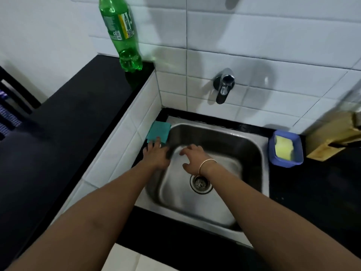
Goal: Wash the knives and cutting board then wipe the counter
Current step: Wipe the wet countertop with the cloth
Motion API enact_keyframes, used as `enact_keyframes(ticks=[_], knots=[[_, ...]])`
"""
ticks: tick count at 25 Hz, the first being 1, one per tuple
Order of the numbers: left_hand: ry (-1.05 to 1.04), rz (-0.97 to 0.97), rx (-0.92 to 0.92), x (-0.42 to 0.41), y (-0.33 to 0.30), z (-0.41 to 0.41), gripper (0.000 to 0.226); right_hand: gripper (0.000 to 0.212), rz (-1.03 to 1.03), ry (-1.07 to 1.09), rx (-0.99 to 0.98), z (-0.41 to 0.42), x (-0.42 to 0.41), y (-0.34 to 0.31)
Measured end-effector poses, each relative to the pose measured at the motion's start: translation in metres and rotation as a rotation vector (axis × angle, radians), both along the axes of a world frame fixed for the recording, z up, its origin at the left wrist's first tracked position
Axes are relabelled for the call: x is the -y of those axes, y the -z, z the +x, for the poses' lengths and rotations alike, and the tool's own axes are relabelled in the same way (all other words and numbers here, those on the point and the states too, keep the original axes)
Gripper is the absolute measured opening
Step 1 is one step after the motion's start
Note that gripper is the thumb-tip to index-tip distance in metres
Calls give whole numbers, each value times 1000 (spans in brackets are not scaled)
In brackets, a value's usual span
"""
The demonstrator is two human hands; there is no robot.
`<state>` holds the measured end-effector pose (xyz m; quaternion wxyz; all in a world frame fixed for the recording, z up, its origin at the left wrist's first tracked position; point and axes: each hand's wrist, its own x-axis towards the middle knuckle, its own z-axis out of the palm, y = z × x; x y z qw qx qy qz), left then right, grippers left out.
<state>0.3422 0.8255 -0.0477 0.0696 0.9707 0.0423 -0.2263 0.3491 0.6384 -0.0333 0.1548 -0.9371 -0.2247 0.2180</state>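
Left hand (156, 153) stretched out to the sink's (252, 141) left rim, fingers (157, 141) straight and spread, tips touching the near edge of a teal cloth (159, 130) lying flat at the rim's back-left corner. Right hand (192, 160) hovering over the steel basin — fingers loosely curled, gripping nothing, thin bangle (207, 163) on the wrist. Drain (201, 182) just below that wrist. Wall tap (224, 86) above the basin. Right of the sink, on the black surface (312, 192), a blue tub (286, 149) with a yellow sponge inside; beside it a wooden cutting board (332, 137) leaning at the tiles, blurred — knives not clearly made out. Green bottle (122, 34) standing on the raised black ledge (78, 106) at left.
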Motion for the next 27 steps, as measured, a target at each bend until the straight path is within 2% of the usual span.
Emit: enact_keyframes(ticks=[3,5,6,8,10,12,14,16,18,20,22,23,25,27], knots=[[104,70,-58,-12,7,13,82,52,24,69,-10,7,5,7],[106,58,111,-16,7,16,66,50,27,116,-33,11,12,8],[75,-45,275,-17,5,17,50,48,44,153,-49,14,17,8],[-102,-395,552,-13,-7,19,24,41,152,279,-66,21,24,5],[-304,-600,633,-1,-26,23,13,31,388,500,-109,24,26,-6],[-442,-746,577,18,-46,29,11,28,660,713,-201,24,23,-22],[-529,-990,442,44,-58,33,16,31,823,863,-357,22,19,-36],[-630,-1269,305,73,-71,27,25,31,945,954,-538,15,20,-50],[-737,-1457,268,98,-82,20,24,39,1156,1007,-715,10,27,-60],[-718,-1437,379,121,-89,11,22,46,1363,1025,-845,9,39,-71],[-481,-1181,602,137,-93,-4,18,54,1450,1050,-896,11,51,-82],[-288,-1016,708,145,-94,-13,17,55,1448,1066,-886,12,58,-88],[51,-774,816,159,-98,-30,19,43,1349,1119,-762,15,69,-93],[141,-747,825,169,-107,-41,18,29,1206,1159,-593,16,81,-91]])
